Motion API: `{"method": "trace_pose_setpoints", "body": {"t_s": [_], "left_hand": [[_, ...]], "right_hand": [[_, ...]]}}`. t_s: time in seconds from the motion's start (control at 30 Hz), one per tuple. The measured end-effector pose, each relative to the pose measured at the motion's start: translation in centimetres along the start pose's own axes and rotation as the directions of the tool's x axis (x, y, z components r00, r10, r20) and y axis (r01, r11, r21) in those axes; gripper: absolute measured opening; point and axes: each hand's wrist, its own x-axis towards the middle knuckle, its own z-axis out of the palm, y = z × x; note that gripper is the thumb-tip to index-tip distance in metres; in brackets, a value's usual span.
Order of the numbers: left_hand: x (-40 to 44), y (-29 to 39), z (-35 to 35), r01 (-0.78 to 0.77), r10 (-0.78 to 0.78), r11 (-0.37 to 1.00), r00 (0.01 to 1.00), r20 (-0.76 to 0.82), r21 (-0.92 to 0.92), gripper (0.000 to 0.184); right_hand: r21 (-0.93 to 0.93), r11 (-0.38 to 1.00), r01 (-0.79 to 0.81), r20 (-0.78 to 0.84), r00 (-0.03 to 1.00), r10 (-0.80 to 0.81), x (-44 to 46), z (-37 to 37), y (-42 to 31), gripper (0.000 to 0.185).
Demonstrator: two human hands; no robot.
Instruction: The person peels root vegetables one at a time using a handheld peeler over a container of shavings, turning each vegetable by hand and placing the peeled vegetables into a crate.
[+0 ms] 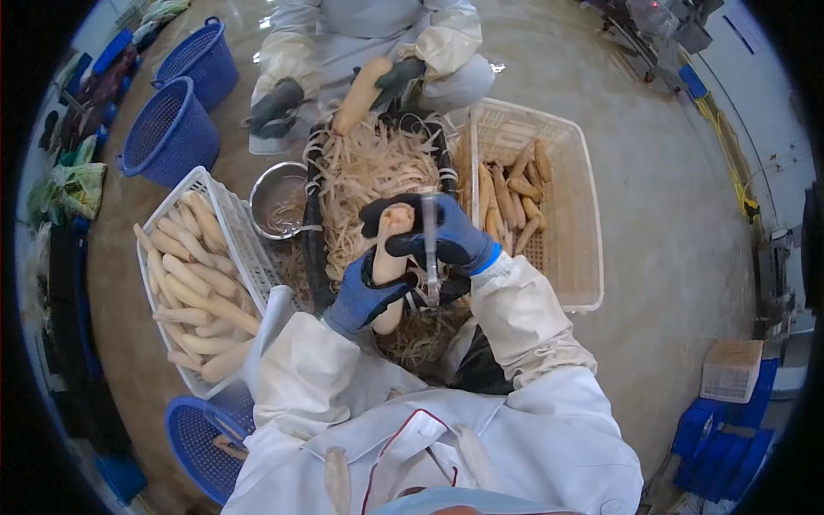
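Observation:
In a blue and black glove, my left hand (365, 296) is wrapped round a long pale root vegetable (390, 266), held upright over the peelings. My right hand (455, 236), gloved the same way, grips a peeler (431, 249) with a narrow straight body. Its dark fingertips are close to the root's upper end, which looks rough and brownish. Whether the blade touches the root I cannot tell. Below and beyond both hands is a black-rimmed container (316, 223) heaped with stringy peelings (369, 172).
Pale peeled roots (206, 292) fill a white crate (257, 266) on the left. Browner roots (515, 202) lie in another white crate (579, 215) on the right. A metal bowl (279, 193) and blue baskets (172, 133) stand leftward. Opposite, a gloved co-worker (369, 51) holds a root.

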Motion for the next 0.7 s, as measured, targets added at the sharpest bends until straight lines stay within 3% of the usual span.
{"method": "trace_pose_setpoints", "body": {"t_s": [0.03,0.1,0.13,0.23,0.33,0.43,0.47,0.57,0.7], "left_hand": [[0.1,0.0,-0.1,-0.067,0.073,0.995,0.995,-0.071,0.079,0.051],[0.5,0.1,-0.7,-0.181,0.230,0.953,0.954,-0.191,0.245,0.053],[0.5,0.2,-1.1,-0.179,0.241,0.940,0.950,-0.197,0.289,0.055],[0.1,1.2,-1.3,-0.213,0.326,0.885,0.919,-0.223,0.415,0.053],[0.1,0.4,-1.5,-0.222,0.330,0.901,0.909,-0.256,0.373,0.052],[0.0,0.7,-1.8,-0.248,0.419,0.826,0.871,-0.258,0.505,0.052],[0.0,0.7,-1.9,-0.245,0.431,0.811,0.864,-0.259,0.530,0.052],[0.1,0.6,-2.2,-0.222,0.447,0.780,0.852,-0.272,0.585,0.051],[0.2,0.0,-2.6,-0.212,0.445,0.795,0.840,-0.311,0.568,0.052]], "right_hand": [[-0.131,0.989,0.074,0.021,0.997,-0.072,-0.7,1.3,-4.7,0.046],[-0.084,0.956,0.282,0.006,0.959,-0.283,0.1,-1.1,-2.9,0.040],[0.021,0.999,-0.035,-0.164,0.986,0.038,-1.5,-0.6,-6.2,0.036],[-0.019,0.992,0.121,-0.309,0.943,-0.121,-1.0,-1.8,-5.5,0.037],[-0.149,0.988,0.046,-0.297,0.951,-0.089,-0.8,-2.5,-5.5,0.040],[0.044,0.999,0.013,-0.472,0.882,0.009,-0.7,-2.2,-4.5,0.032],[0.090,0.994,-0.070,-0.467,0.878,0.104,-0.8,-3.1,-4.2,0.031],[0.203,0.978,0.052,-0.464,0.885,0.049,-0.6,-4.7,-2.4,0.038],[0.248,0.966,0.067,-0.485,0.872,0.064,-0.5,-4.3,-2.6,0.037]]}}
